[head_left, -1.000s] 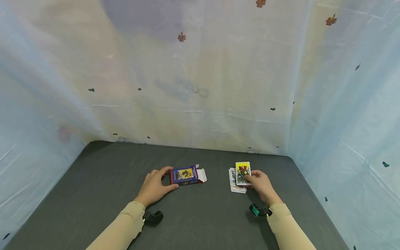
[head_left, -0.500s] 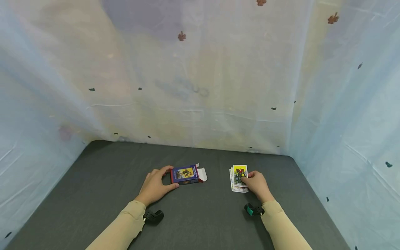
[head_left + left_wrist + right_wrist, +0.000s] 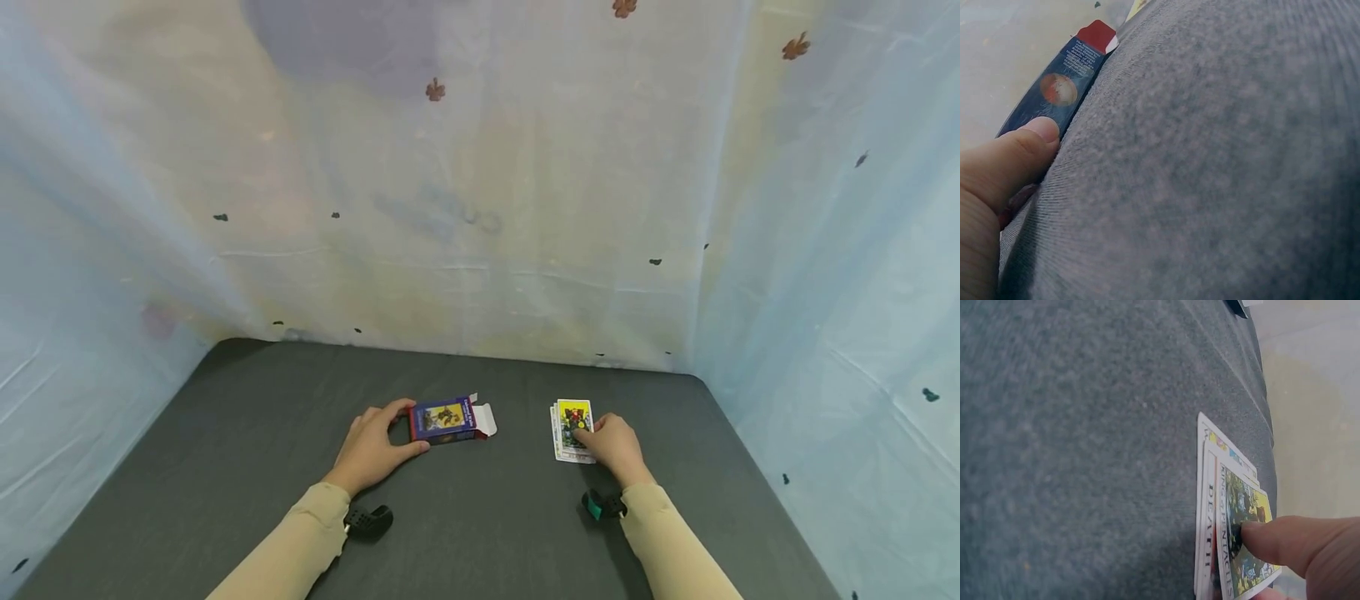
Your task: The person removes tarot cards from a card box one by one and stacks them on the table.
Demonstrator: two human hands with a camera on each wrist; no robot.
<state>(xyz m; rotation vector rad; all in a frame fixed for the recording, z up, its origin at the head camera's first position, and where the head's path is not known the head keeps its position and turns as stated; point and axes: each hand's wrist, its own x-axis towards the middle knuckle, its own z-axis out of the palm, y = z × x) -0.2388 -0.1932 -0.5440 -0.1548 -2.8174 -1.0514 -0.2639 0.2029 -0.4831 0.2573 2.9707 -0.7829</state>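
Note:
A blue tarot card box (image 3: 442,418) lies on the dark cloth, its white end flap open toward the right. My left hand (image 3: 372,446) grips the box's left end, thumb on the near side and fingers at the far corner. In the left wrist view the thumb presses the box's printed side (image 3: 1060,87). To the right lies a small, slightly uneven pile of tarot cards (image 3: 557,433). My right hand (image 3: 618,447) pinches the yellow King of Pentacles card (image 3: 1254,562) on top, thumb on its face. Under it the Death card (image 3: 1211,531) shows its edge.
A dark grey cloth (image 3: 487,517) covers the table. Pale plastic sheeting (image 3: 480,208) with small leaf shapes hangs behind and at both sides. Each wrist wears a black strap (image 3: 367,522).
My right hand has moved slightly left and down, bringing the yellow card from above the pile to lie nearly in line on it. The left hand and box have stayed still.

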